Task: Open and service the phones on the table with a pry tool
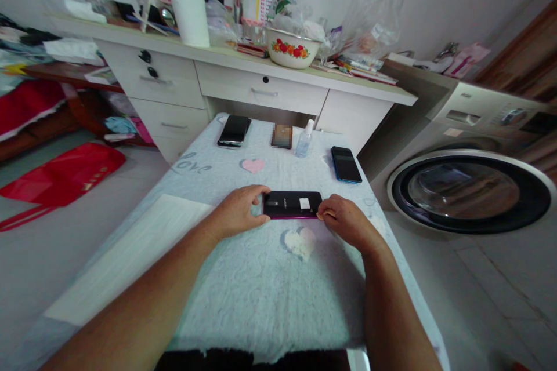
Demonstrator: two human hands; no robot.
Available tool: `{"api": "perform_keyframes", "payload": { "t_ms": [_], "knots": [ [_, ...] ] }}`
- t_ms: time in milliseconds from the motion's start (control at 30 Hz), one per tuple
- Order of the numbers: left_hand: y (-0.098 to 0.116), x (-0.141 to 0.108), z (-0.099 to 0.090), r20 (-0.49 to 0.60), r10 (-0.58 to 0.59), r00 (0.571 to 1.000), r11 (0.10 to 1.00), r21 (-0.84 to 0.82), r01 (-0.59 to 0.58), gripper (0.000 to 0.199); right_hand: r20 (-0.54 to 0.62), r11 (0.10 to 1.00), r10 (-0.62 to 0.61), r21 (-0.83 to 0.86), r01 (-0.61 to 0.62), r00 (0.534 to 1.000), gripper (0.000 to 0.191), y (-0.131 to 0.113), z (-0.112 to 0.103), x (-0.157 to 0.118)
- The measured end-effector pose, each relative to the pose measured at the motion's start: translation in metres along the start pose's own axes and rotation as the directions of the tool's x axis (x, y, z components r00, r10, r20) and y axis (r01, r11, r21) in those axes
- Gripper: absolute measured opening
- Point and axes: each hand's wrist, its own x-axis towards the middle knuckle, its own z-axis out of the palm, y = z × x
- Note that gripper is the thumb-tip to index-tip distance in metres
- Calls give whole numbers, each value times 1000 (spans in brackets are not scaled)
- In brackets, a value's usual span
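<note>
A black phone with a pinkish-purple edge (287, 204) lies back up on the cloth-covered table (243, 295), a small white sticker near its right end. My left hand (239, 208) grips its left end, with thumb and fingers at the two corners. At the right end, my right hand (342, 215) has its fingers closed on a small tan piece (326, 214), which touches the phone's lower right corner. What that piece is cannot be made out.
Stacked phones (234, 130), a blurred brown item (282, 135) and a clear spray bottle (303, 140) stand along the table's far side. Another phone (346, 164) lies at the right edge. A pale strip (130, 255) lies under my left forearm. A washing machine (461, 127) stands right.
</note>
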Motion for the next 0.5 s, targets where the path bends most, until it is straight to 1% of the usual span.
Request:
{"api": "perform_keyframes", "payload": {
  "t_ms": [200,500],
  "knots": [
    [-3,0,2,-2,12,1000,1000,7,-12,54,-6,1000,-5,-27,5,1000,19,0,0,0],
    [-1,0,1,6,0,1000,1000,4,0,55,-44,1000,-7,-1,7,999,19,0,6,4]
  ]
}}
